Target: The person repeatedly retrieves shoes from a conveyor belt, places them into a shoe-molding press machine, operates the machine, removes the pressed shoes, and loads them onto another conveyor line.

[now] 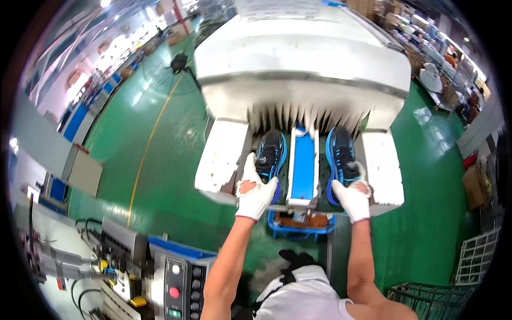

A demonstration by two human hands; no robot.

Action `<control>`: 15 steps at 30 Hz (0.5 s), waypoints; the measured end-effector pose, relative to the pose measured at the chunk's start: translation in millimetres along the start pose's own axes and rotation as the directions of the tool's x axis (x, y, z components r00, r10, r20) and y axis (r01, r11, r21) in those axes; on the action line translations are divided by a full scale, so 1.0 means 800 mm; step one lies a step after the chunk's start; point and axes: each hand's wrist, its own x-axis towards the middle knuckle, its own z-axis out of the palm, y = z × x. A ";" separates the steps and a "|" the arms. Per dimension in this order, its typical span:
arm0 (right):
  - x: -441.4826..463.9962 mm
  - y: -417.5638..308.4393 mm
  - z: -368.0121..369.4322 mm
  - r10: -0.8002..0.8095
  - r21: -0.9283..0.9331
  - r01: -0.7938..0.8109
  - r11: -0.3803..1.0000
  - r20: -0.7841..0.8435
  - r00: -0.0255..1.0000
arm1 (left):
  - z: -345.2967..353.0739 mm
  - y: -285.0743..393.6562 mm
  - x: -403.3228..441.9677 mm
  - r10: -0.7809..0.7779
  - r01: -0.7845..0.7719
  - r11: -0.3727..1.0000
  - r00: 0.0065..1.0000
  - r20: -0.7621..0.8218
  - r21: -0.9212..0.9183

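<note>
My left hand (256, 193), in a white glove, grips the heel end of a black sneaker with blue trim (271, 152). A matching sneaker (340, 152) is gripped around its heel by my gloved right hand (352, 195). Both shoes point away from me, toes at the fringed mouth of a large white machine (304, 61). Between them runs a raised divider with a blue strip (303, 165). The fabric fringe (298, 114) hangs just beyond the toes. My palms hide part of each heel.
White side blocks (220, 154) flank the opening. Below it sits a blue-framed cart (304, 229). A control panel with buttons (176, 288) stands at lower left, a wire basket (432, 296) at lower right. A fan (179, 63) stands on the green floor at upper left.
</note>
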 end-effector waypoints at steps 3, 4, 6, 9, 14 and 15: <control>0.109 0.036 0.035 0.155 -0.363 -0.131 0.922 0.038 0.987 | 0.060 -0.009 0.085 -0.261 0.246 0.965 0.934 0.245 0.090; 0.135 0.031 0.033 0.171 -0.375 -0.130 0.918 0.080 0.982 | 0.078 -0.027 0.104 -0.204 0.187 0.977 0.957 0.206 0.099; 0.180 0.020 0.060 0.161 -0.485 -0.108 0.868 0.069 0.985 | 0.075 -0.015 0.135 -0.187 0.173 0.982 0.941 0.282 0.074; 0.143 -0.039 0.088 0.088 -0.613 -0.003 0.790 0.108 0.990 | 0.070 -0.044 0.100 0.079 -0.065 0.984 0.994 0.078 -0.167; -0.088 -0.105 0.196 -0.548 0.707 0.236 0.667 0.252 0.797 | -0.037 -0.135 -0.166 -0.220 0.221 0.973 0.975 0.031 -0.059; -0.133 -0.097 0.224 -0.539 0.586 0.185 0.789 0.516 0.666 | -0.060 -0.160 -0.243 -0.455 0.452 0.891 0.888 0.067 0.045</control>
